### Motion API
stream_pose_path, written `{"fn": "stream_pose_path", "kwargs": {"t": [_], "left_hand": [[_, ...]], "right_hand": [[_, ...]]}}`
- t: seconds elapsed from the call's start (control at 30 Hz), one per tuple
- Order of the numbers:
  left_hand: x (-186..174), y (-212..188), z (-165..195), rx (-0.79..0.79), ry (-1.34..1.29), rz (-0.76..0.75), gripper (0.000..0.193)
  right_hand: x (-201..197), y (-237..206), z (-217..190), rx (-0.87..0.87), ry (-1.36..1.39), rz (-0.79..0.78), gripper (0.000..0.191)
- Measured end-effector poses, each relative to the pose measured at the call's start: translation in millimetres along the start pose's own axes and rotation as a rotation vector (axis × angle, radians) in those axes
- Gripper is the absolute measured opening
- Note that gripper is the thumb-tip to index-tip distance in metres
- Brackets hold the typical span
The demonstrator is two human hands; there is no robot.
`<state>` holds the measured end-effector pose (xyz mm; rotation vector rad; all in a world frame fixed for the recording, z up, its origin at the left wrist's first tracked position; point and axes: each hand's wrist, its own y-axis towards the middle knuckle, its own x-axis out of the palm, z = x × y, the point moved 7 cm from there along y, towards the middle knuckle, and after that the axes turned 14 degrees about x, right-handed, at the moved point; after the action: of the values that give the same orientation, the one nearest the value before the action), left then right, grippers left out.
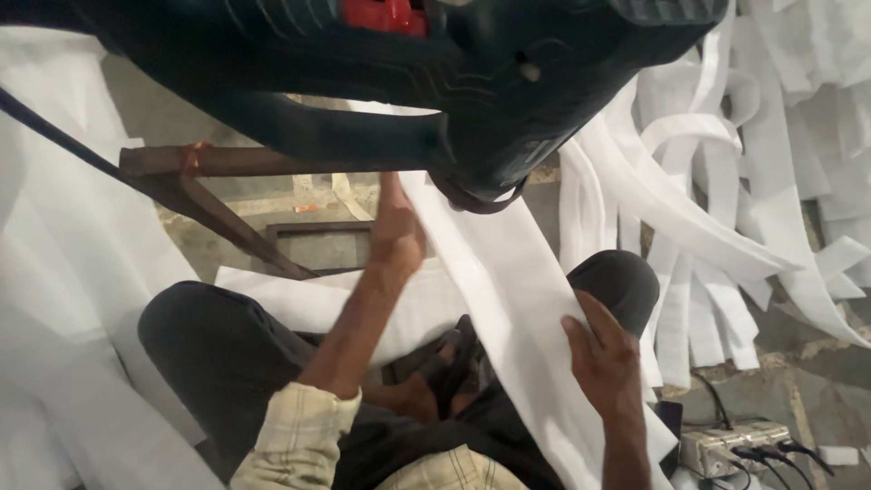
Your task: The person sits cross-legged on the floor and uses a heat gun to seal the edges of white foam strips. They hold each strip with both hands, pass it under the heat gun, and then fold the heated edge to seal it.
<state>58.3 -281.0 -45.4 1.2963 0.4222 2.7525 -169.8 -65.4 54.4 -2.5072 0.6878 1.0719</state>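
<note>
- A wide white fabric strip runs from the dark machine at the top of the frame down to the lower right, across the person's lap.
- The right hand, at lower right, lies flat on the strip's edge with fingers spread and only slightly curled, pressing rather than gripping.
- The left hand, near the centre, reaches up to the strip just below the machine; its fingers are bunched, and it seems to pinch the fabric edge, though the grip is hard to make out.
- A heap of cut white strips fills the right side.
- A power strip sits at the lower right corner.
</note>
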Motion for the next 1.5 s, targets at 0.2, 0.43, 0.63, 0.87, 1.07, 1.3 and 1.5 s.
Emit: {"fn": "stream_pose_path", "kwargs": {"t": [0.2,0.43,0.63,0.87,1.07,1.3,1.5], "left_hand": [[19,-9,28,0.182,-0.172,-0.121,0.096],[-42,24,-9,-0.033,-0.142,0.098,0.065],[-109,76,-13,0.088,0.499,-0.033,0.043],[-121,111,7,0.217,0.503,-0.099,0.039],[-124,68,-20,0.063,0.106,-0.008,0.036],[-71,-49,-41,-0.311,-0.097,0.242,0.069],[-40,-82,-13,-0.385,-0.233,0.241,0.078]], "right_hand": [[20,8,-42,0.030,-0.011,-0.136,0.046],[2,-15,44,0.041,-0.172,-0.288,0.046],[-37,-64,254,0.436,-0.424,-0.416,0.052],[-41,-89,261,0.338,-0.405,-0.214,0.049],[-12,-50,155,0.229,-0.316,-0.285,0.043],[31,-30,52,0.244,-0.071,-0.344,0.033],[46,-28,28,0.298,-0.200,-0.393,0.032]]}}
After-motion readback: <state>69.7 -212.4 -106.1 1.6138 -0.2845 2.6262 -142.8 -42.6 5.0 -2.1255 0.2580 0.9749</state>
